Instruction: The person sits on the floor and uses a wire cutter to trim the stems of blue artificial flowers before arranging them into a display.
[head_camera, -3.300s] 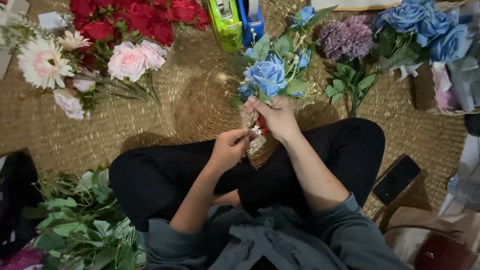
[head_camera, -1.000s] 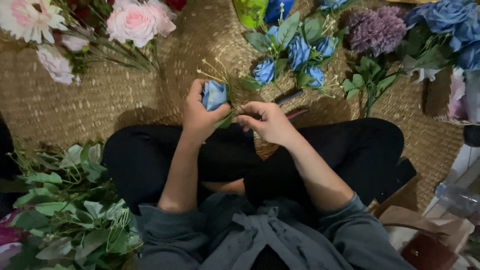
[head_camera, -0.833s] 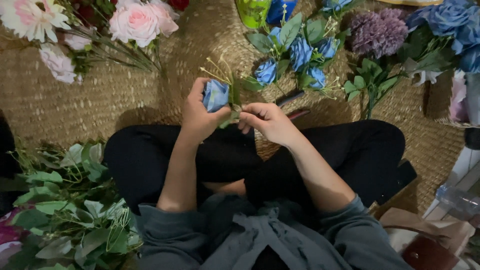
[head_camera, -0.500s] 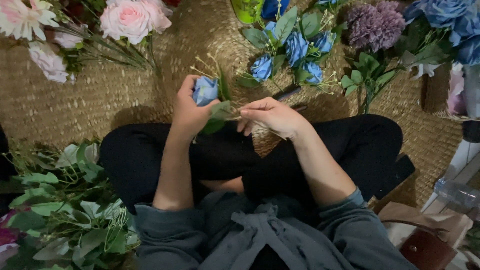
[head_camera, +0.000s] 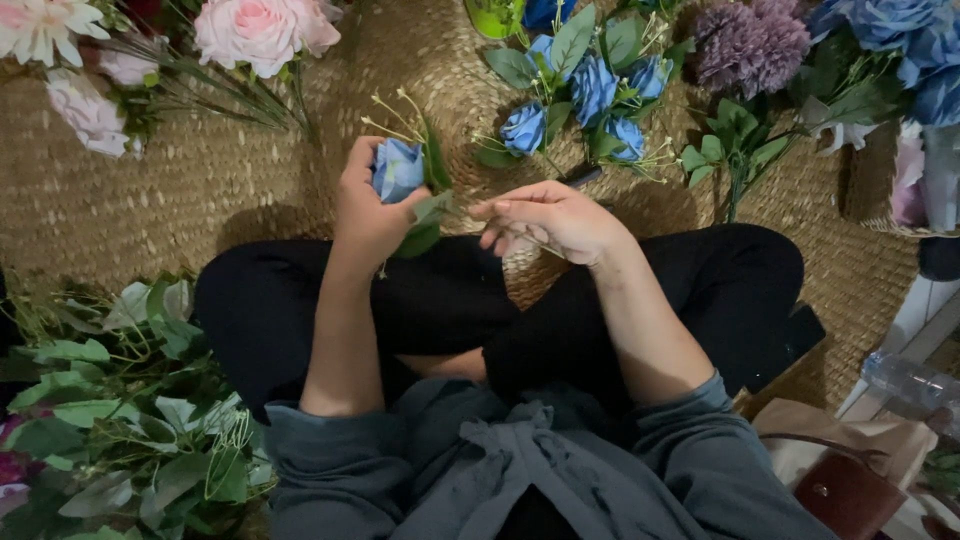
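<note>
Left hand (head_camera: 365, 205) grips a blue artificial rose (head_camera: 397, 168) above the lap, its leaves (head_camera: 425, 215) poking out; right hand (head_camera: 550, 215) hovers just beside, fingers loosely curled, holding nothing I can see. Squeezing could crush the petals, I'd say.

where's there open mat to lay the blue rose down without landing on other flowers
The widest bare patch of woven straw mat lies left of the left hand, below the pink roses and above the green leaf pile. A narrower strip runs between the pink roses and the blue rose bunch. The upper right is crowded with purple and blue flowers.
</note>
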